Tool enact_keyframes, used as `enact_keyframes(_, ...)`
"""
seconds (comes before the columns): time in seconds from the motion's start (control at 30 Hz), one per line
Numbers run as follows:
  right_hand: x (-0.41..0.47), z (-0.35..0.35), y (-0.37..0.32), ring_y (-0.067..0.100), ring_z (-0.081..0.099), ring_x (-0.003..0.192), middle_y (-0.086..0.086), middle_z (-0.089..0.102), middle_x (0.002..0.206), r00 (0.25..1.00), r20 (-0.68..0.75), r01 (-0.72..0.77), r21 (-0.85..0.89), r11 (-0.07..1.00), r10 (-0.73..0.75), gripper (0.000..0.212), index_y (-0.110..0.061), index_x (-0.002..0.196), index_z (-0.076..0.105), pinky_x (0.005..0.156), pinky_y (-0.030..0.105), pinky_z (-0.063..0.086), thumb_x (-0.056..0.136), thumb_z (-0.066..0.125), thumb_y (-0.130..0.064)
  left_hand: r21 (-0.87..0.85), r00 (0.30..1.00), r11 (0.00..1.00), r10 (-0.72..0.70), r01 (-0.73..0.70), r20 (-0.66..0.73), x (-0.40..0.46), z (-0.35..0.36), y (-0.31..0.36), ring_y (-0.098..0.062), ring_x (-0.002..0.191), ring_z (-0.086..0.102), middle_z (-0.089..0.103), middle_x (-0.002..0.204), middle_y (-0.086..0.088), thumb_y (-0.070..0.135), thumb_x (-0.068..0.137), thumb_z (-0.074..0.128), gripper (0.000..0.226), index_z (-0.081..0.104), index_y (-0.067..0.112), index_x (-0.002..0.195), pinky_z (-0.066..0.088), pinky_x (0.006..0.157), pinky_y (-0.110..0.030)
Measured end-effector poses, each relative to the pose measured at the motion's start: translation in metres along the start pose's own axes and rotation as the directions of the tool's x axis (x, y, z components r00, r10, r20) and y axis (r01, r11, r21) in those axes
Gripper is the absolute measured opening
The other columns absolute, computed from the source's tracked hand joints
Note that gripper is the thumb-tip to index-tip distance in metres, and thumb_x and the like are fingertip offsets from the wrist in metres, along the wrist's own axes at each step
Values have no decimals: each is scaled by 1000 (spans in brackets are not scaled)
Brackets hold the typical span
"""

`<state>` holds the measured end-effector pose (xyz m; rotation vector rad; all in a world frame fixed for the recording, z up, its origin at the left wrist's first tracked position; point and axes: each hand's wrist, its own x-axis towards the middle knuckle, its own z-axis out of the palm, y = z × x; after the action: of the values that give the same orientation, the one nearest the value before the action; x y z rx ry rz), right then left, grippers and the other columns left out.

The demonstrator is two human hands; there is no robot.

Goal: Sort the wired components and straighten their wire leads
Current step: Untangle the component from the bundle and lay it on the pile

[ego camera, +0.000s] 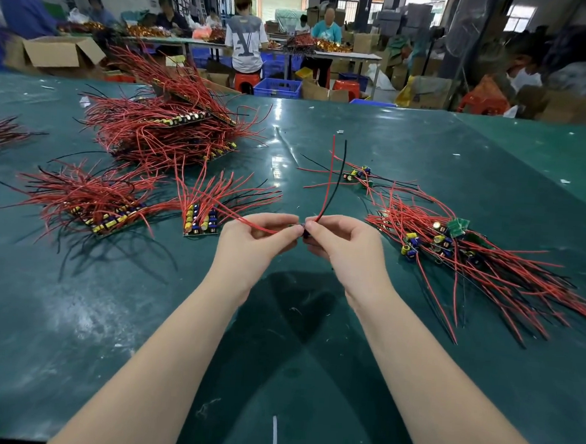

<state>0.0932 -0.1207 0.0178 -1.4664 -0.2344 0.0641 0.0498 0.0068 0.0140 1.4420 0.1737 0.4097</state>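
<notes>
Left hand (254,235) and right hand (340,240) meeting above green worktop (312,326), fingers (278,221) of both pinching small wired component (301,229) between them. Red and black leads (332,179) rising beyond fingers. Loose pile (455,245) lying right of fingers, stacked rows (199,216) left.

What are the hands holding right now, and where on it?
Both hands pinch one small wired part at its body, leads pointing up.
</notes>
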Motion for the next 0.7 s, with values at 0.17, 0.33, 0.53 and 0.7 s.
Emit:
enact_keyframes(0.17, -1, 1, -4, 14, 70, 75, 6, 73, 82, 1000, 21, 15, 71, 997, -16, 10, -10, 84, 70, 70, 22, 57, 88, 65, -2, -282, 994, 953, -101, 107, 35, 1, 0, 4, -15, 77, 72, 75, 81, -8, -6, 84, 65, 12, 68, 0, 93, 56, 72, -19)
enact_keyframes(0.33, -2, 1, -8, 12, 71, 73, 6, 74, 83, 998, 52, -28, 147, 989, 20, 8, -10, 87, 69, 64, 19, 54, 89, 64, -5, -414, 985, 894, -165, 171, 50, 2, 2, 10, -14, 70, 72, 74, 75, -10, -7, 85, 60, 9, 66, -2, 89, 57, 66, -19)
enact_keyframes(0.53, 1, -2, -13, 9, 71, 67, 2, 75, 75, 959, 197, -269, 400, 876, 204, 9, -10, 85, 68, 61, 18, 55, 90, 62, -6, -492, 977, 844, -193, 213, 93, 2, 0, 12, -14, 70, 71, 73, 77, -11, -7, 84, 60, 12, 68, 0, 89, 56, 64, -19)
enact_keyframes(0.7, 2, -4, -11, 13, 71, 71, 4, 74, 78, 979, 144, -183, 302, 936, 145, 9, -11, 83, 67, 64, 20, 55, 87, 65, -3, -353, 993, 929, -91, 112, 76, -1, 3, 11, -16, 75, 72, 74, 80, -10, -9, 86, 59, 12, 66, 0, 90, 56, 69, -20)
